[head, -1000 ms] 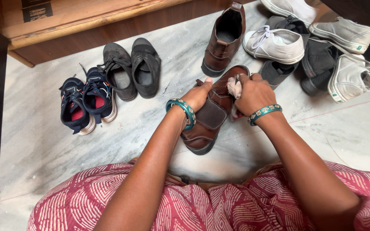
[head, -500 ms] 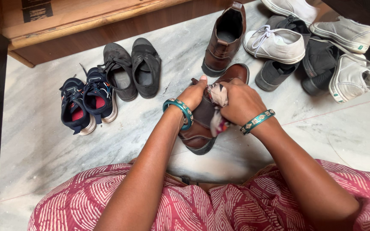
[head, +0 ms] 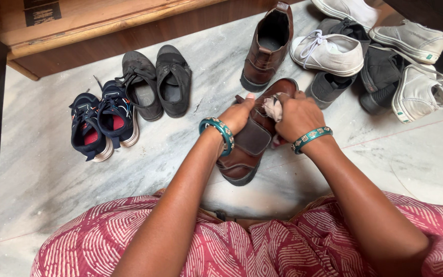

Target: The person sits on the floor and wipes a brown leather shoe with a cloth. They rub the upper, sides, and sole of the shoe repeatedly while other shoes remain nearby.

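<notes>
1. The brown boot (head: 249, 141) lies on its side on the marble floor (head: 47, 174), right in the middle of the view, toe toward 7 o'clock.
2. Left hand (head: 237, 115) has its fingers wrapped over the boot's upper edge, pinning it down.
3. Right hand (head: 296, 118) is fisted around a pale rag (head: 273, 106), pressed on the ankle end at about 1 o'clock.
4. I'd guess stiff leather with a firm sole, some heft, probably a bit slick. The elastic side panel looks soft, so grab the heel or sole edge instead.
5. Its mate (head: 268, 46) stands at 12; white sneakers (head: 329, 51) at 2, black shoes (head: 157, 82) at 10.
</notes>
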